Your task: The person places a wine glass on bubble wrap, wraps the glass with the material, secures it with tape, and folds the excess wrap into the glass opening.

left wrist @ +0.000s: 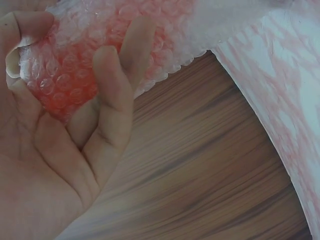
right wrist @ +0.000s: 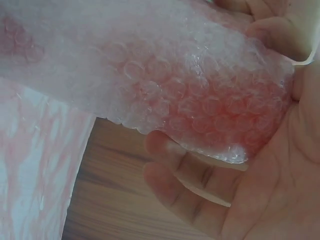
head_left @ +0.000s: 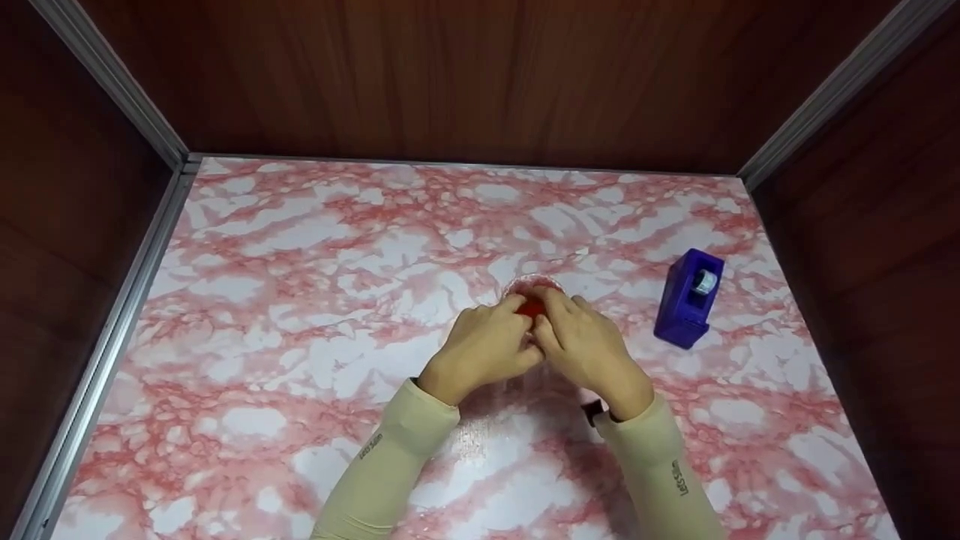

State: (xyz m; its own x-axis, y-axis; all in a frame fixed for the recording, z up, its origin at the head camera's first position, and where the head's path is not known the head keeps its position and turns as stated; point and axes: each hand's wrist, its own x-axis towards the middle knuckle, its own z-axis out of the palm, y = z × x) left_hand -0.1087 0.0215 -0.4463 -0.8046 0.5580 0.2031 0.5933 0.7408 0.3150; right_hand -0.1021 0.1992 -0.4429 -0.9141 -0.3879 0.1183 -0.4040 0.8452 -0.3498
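Clear bubble wrap [head_left: 534,280] surrounds something red [head_left: 532,309] between the two hands, above the middle of the table. My left hand [head_left: 491,341] grips the wrap from the left; in the left wrist view its fingers bend around the bubbled sheet [left wrist: 75,60]. From the other side my right hand [head_left: 589,345] holds the same bundle, with its thumb over the wrap [right wrist: 200,100] and other fingers beneath it. Red shows blurred through the bubbles, and the hands cover most of the wrapped thing, so I cannot tell what it is.
A purple tape dispenser [head_left: 684,300] with a roll of clear tape [head_left: 704,282] stands right of the hands. The table [head_left: 300,315] has a red and white marbled top. Dark wooden panels [head_left: 450,82] with metal edging enclose its back and sides.
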